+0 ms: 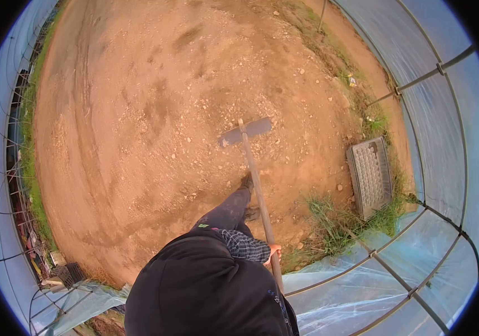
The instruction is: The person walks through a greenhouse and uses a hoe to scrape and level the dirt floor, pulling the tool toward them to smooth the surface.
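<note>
A long-handled hoe (258,190) with a wide, flat grey blade (256,129) reaches forward from my body. Its blade rests on stony, reddish soil, set crosswise to the wooden handle. My left hand (274,251), coming out of a checked sleeve, is closed around the handle near my waist. The lower end of the handle passes behind my dark jacket (200,285). My right hand does not show; the jacket covers that side. One dark trouser leg (225,211) stretches toward the blade, its shoe beside the handle.
A black plastic crate (352,173) holding a pale cell tray (371,173) stands at the right beside grass tufts (329,221). Plastic sheeting (357,277) on metal pipes curves around both sides. Dark crates (74,273) lie at lower left. Loose stones are scattered across the ground.
</note>
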`<move>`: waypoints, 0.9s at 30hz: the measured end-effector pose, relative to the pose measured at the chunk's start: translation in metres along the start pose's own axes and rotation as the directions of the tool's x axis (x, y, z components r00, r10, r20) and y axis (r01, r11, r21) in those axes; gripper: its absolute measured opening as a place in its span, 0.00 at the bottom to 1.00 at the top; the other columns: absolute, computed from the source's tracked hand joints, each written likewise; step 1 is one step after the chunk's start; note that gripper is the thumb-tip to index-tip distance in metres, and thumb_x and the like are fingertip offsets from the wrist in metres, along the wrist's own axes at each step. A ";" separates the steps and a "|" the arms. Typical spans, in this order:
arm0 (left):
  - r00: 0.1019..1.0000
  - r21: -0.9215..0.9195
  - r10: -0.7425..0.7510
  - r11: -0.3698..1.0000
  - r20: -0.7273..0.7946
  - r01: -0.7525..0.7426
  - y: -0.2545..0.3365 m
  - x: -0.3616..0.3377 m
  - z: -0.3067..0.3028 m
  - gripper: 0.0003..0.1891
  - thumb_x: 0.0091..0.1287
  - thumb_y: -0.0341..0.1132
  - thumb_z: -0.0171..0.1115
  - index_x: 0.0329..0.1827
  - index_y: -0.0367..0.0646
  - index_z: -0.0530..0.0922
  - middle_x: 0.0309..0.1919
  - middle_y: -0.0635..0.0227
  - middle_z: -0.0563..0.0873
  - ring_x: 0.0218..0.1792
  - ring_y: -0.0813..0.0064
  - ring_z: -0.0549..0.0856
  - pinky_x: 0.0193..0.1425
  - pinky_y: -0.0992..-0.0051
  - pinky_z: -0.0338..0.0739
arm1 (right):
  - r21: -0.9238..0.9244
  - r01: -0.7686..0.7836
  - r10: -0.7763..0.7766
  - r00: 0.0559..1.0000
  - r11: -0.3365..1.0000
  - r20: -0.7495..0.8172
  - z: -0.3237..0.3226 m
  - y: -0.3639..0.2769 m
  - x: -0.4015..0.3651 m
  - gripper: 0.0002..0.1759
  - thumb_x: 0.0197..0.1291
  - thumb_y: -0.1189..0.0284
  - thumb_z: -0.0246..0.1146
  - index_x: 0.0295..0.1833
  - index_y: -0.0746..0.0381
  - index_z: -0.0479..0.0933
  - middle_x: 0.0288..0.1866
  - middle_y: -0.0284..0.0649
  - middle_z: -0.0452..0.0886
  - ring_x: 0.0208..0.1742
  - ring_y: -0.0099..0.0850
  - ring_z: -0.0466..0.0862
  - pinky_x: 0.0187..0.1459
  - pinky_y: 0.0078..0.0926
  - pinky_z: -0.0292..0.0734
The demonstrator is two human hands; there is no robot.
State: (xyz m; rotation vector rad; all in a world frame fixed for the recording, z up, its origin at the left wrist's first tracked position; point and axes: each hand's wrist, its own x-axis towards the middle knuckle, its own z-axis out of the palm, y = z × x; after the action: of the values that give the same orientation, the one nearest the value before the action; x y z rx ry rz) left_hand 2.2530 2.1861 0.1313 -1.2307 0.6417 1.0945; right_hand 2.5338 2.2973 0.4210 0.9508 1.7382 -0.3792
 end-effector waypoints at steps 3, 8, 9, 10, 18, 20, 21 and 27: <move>0.996 -0.016 -0.022 1.000 -0.081 0.020 0.041 0.001 0.009 0.08 0.59 0.35 0.53 0.27 0.43 0.65 0.24 0.64 0.70 0.25 0.69 0.71 0.33 0.66 0.71 | 0.134 0.040 -0.049 0.997 0.990 0.066 -0.022 -0.020 0.032 0.20 0.51 0.58 0.52 0.41 0.63 0.71 0.38 0.55 0.76 0.41 0.50 0.75 0.40 0.44 0.68; 0.869 0.103 0.477 0.878 -0.128 -0.467 0.185 0.010 -0.016 0.09 0.55 0.33 0.54 0.21 0.38 0.70 0.13 0.59 0.74 0.15 0.68 0.74 0.18 0.66 0.72 | 0.104 0.249 -0.231 0.960 0.963 -0.159 -0.032 -0.097 0.159 0.20 0.47 0.56 0.54 0.31 0.62 0.76 0.25 0.50 0.77 0.33 0.49 0.77 0.32 0.42 0.70; 0.825 0.127 0.556 0.830 -0.104 -0.543 0.218 -0.008 -0.021 0.10 0.56 0.33 0.54 0.20 0.38 0.70 0.13 0.60 0.74 0.14 0.68 0.73 0.18 0.66 0.72 | 0.101 0.261 -0.244 0.958 0.960 -0.154 -0.038 -0.116 0.175 0.19 0.46 0.56 0.55 0.32 0.62 0.76 0.26 0.50 0.77 0.33 0.48 0.77 0.33 0.42 0.70; 0.774 0.147 0.628 0.776 -0.085 -0.613 0.247 -0.031 -0.025 0.10 0.56 0.33 0.54 0.19 0.37 0.69 0.13 0.60 0.74 0.14 0.69 0.73 0.19 0.67 0.71 | 0.082 0.255 -0.243 0.961 0.964 -0.133 -0.060 -0.148 0.177 0.19 0.46 0.56 0.55 0.34 0.61 0.75 0.27 0.50 0.77 0.34 0.48 0.77 0.34 0.41 0.70; 0.897 -0.184 0.409 0.881 -0.166 -0.435 0.229 -0.062 0.030 0.08 0.57 0.33 0.53 0.24 0.40 0.67 0.17 0.64 0.70 0.17 0.70 0.69 0.22 0.69 0.69 | 0.057 0.270 -0.258 0.953 0.961 -0.160 -0.153 -0.100 0.192 0.20 0.43 0.53 0.57 0.33 0.58 0.76 0.29 0.47 0.78 0.35 0.44 0.78 0.36 0.38 0.72; 0.977 -0.390 0.184 0.896 -0.109 -0.212 0.200 -0.046 0.048 0.06 0.59 0.33 0.51 0.28 0.41 0.66 0.20 0.65 0.68 0.20 0.70 0.68 0.26 0.69 0.68 | -0.042 0.205 -0.208 0.974 0.978 -0.089 -0.190 -0.079 0.177 0.20 0.44 0.54 0.57 0.34 0.59 0.75 0.31 0.49 0.78 0.36 0.45 0.77 0.36 0.39 0.71; 0.990 -0.438 0.106 0.888 -0.097 -0.138 0.192 -0.054 0.059 0.06 0.60 0.32 0.51 0.29 0.41 0.66 0.21 0.65 0.68 0.21 0.71 0.68 0.27 0.69 0.68 | -0.092 0.178 -0.183 0.982 0.980 -0.045 -0.208 -0.079 0.167 0.20 0.44 0.55 0.57 0.35 0.60 0.75 0.31 0.50 0.77 0.36 0.46 0.77 0.36 0.40 0.70; 0.959 -0.573 0.248 0.770 -0.134 -0.280 0.203 0.007 0.024 0.04 0.57 0.29 0.52 0.30 0.40 0.66 0.20 0.64 0.69 0.20 0.70 0.69 0.24 0.66 0.68 | -0.218 0.205 -0.214 0.977 0.954 -0.018 -0.234 -0.128 0.205 0.20 0.43 0.54 0.57 0.36 0.59 0.76 0.30 0.49 0.77 0.36 0.45 0.76 0.35 0.40 0.71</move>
State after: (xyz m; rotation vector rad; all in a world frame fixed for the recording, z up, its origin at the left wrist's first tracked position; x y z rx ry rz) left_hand 2.0675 2.2032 0.0471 -1.7423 0.5370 1.5811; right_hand 2.2623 2.4544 0.2996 0.6248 1.8817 -0.3015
